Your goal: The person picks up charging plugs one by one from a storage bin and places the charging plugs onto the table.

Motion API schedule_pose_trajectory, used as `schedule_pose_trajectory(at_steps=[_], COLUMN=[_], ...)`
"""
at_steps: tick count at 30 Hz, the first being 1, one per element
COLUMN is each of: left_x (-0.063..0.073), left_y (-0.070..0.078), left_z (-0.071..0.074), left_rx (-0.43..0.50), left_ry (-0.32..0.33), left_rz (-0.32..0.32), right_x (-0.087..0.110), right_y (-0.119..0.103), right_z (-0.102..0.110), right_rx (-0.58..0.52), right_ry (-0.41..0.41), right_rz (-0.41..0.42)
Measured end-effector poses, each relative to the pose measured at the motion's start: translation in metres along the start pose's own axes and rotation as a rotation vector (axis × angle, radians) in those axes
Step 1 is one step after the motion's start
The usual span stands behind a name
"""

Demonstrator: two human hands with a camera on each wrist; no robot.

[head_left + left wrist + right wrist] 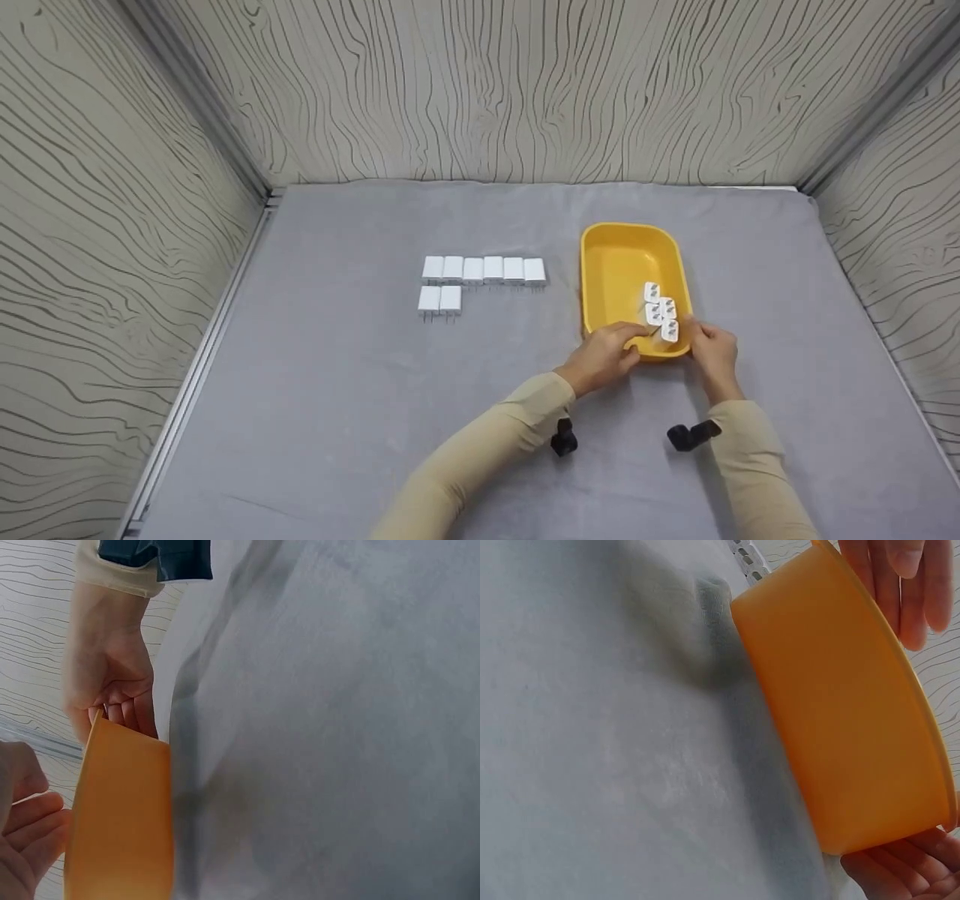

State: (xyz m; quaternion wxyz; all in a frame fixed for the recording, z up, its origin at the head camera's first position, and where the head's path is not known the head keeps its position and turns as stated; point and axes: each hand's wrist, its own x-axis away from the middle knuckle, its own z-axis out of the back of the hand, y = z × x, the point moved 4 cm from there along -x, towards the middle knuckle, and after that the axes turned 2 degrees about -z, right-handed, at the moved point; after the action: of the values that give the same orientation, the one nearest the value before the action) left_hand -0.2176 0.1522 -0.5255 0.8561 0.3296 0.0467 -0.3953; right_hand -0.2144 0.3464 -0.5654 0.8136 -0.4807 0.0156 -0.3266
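Several white plug chargers are bunched in the near right part of the yellow tray, prongs up. My left hand reaches over the tray's near rim, its fingertips beside the nearest charger; whether they touch it is not clear. In the left wrist view the left hand shows extended, slightly bent fingers. My right hand grips the tray's near right corner. Seen from the right wrist, the right hand has its fingers against the outside of the tray wall.
Left of the tray, more white chargers lie on the grey cloth: a back row of several side by side, and a front pair. Their prongs point towards me. Wood-patterned walls enclose the table on the back and sides.
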Motion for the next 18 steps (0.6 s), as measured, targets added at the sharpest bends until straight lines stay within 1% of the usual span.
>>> schedule_pose_trajectory(at_steps=[3,6,9,13,18], left_x=[-0.003,-0.008,-0.013,-0.019,-0.024], left_y=[0.002,0.004,0.006,0.007,0.005], left_z=[-0.002,-0.005,-0.009,-0.012,-0.016], left_rx=[0.033,0.074,0.110,0.129,0.165], left_ry=[0.012,0.016,0.013,0.023,0.036], left_rz=[0.030,0.087,0.141,0.183,0.254], right_x=[0.000,0.000,-0.001,-0.001,-0.001], right_y=[0.000,0.001,0.001,0.001,0.001], right_z=[0.000,0.000,-0.001,-0.001,-0.001], right_rx=[0.001,-0.001,-0.026,-0.067,-0.063], right_ry=[-0.001,-0.007,-0.012,-0.024,-0.024], right_rz=[-0.002,-0.003,-0.010,-0.017,-0.004])
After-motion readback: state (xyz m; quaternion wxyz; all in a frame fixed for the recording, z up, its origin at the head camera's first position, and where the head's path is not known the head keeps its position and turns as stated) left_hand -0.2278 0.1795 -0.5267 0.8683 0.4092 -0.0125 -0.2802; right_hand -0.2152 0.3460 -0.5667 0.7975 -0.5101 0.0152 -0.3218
